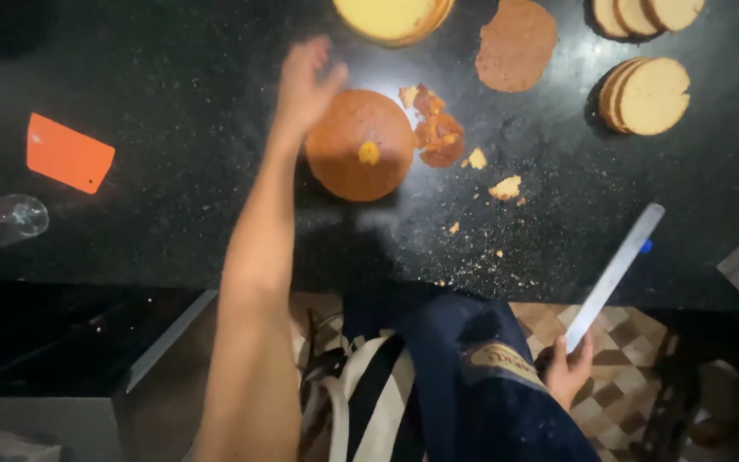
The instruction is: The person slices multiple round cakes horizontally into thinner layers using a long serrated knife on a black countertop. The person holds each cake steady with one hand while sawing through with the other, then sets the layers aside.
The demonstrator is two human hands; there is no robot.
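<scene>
My left hand (305,79) reaches out over the black counter (173,171), fingers spread, at the upper left edge of a round brown cake (361,145) that has a small yellow spot on top. It holds nothing. My right hand (568,370) is low by my side, below the counter edge, gripping the handle of a long flat cake knife (617,272) whose blade points up and to the right over the counter. Torn brown crust pieces (436,133) and crumbs (506,186) lie just right of the cake.
A yellow cake layer (393,17) sits at the top edge, a thin brown crust disc (517,44) beside it. Sliced cake rounds (647,94) are stacked at the upper right. An orange scraper (68,154) and a clear glass (2,221) lie at the left.
</scene>
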